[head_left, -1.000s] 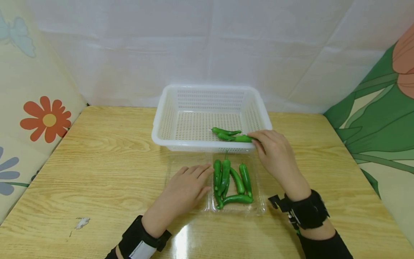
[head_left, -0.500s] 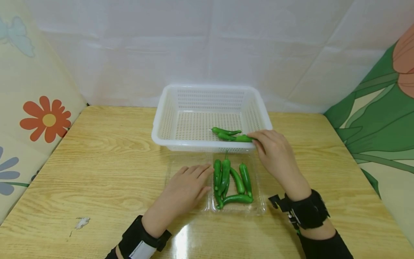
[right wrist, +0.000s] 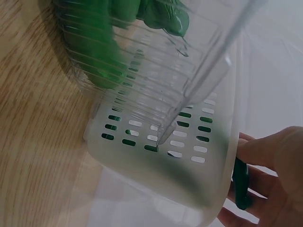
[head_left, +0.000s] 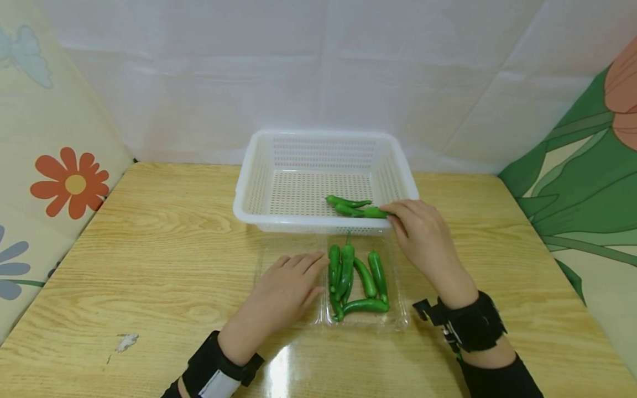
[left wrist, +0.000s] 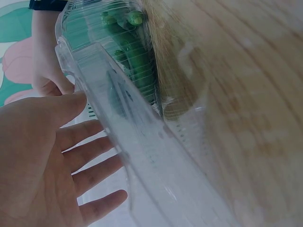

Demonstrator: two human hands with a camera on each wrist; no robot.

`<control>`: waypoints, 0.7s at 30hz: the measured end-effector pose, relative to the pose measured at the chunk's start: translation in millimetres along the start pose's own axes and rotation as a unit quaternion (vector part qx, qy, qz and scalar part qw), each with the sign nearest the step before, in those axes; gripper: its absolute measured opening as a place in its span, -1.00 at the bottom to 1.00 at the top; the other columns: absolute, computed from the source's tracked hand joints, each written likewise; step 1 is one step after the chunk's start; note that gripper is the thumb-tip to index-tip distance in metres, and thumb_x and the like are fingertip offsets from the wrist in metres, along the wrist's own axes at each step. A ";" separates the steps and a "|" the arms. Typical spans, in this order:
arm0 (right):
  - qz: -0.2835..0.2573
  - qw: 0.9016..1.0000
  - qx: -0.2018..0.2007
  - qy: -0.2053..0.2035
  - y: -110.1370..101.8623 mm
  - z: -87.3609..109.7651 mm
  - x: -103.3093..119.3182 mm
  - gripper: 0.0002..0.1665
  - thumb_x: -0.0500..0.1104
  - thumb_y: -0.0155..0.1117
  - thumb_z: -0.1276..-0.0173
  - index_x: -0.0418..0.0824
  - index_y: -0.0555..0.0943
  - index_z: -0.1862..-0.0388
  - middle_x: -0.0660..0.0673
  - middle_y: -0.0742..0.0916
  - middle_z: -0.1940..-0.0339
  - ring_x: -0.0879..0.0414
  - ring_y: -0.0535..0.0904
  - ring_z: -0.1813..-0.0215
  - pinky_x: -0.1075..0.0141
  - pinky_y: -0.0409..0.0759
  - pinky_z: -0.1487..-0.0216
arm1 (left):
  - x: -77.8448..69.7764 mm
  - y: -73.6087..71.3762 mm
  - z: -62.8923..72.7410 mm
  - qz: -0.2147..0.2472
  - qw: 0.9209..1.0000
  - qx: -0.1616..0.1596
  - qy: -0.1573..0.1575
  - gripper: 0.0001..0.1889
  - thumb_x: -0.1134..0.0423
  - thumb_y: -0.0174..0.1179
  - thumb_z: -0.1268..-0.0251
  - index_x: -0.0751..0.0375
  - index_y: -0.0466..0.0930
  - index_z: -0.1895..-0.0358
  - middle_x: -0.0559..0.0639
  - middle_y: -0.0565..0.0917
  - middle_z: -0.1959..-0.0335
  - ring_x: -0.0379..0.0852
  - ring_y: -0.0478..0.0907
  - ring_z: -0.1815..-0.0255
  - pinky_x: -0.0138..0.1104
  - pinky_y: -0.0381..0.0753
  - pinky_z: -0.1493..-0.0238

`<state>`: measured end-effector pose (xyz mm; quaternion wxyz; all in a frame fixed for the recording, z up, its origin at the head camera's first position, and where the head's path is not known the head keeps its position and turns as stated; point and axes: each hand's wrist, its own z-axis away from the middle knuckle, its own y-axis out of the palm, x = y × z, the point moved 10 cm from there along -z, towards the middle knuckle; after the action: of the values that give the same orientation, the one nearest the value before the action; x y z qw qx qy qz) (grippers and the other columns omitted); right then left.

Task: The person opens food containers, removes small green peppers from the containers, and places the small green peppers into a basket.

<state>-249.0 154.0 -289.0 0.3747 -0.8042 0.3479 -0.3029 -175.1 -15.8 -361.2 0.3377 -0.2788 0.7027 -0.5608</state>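
Note:
My right hand (head_left: 423,229) reaches over the near right corner of a white plastic basket (head_left: 298,222). It pinches a green chili pepper (right wrist: 241,182) between thumb and fingers, inside the rim. Two more peppers lie in the basket beside it, one a curved pepper (head_left: 348,202). In front stands an opened clear plastic clamshell box (head_left: 400,318); its right half holds several green peppers (head_left: 346,271). Over the box's left half, my left hand (head_left: 286,287) has its fingers extended near the middle ridge. The left wrist view shows that palm (left wrist: 33,156) holding nothing, fingertips at the clear plastic edge.
The wooden table (head_left: 164,265) carries everything, with a worn patch (head_left: 126,342) at the front left. A white sheet (head_left: 318,72) hangs behind the basket. Floral panels (head_left: 74,185) stand at both sides.
The tip of the pinched pepper has drawn slightly right, towards my right hand. Both hands, the box and the basket look unmoved.

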 end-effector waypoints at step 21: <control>0.003 1.000 -0.014 -0.005 -2.5 -0.7 0.1 -0.75 -0.42 0.39 -0.24 -0.36 0.70 0.08 -0.30 0.73 0.09 -0.20 0.62 0.04 -0.07 0.58 -0.02 | -0.4 -1.1 0.4 0.003 1.000 -0.002 -0.001 -0.44 -0.04 0.06 -0.50 0.16 0.36 -0.43 0.04 0.42 -0.41 0.02 0.40 -0.36 -0.05 0.40 -0.34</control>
<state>-248.6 154.8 -286.6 0.3664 -0.8096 0.3527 -0.2929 -174.5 -16.0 -360.1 0.3393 -0.2774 0.7043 -0.5584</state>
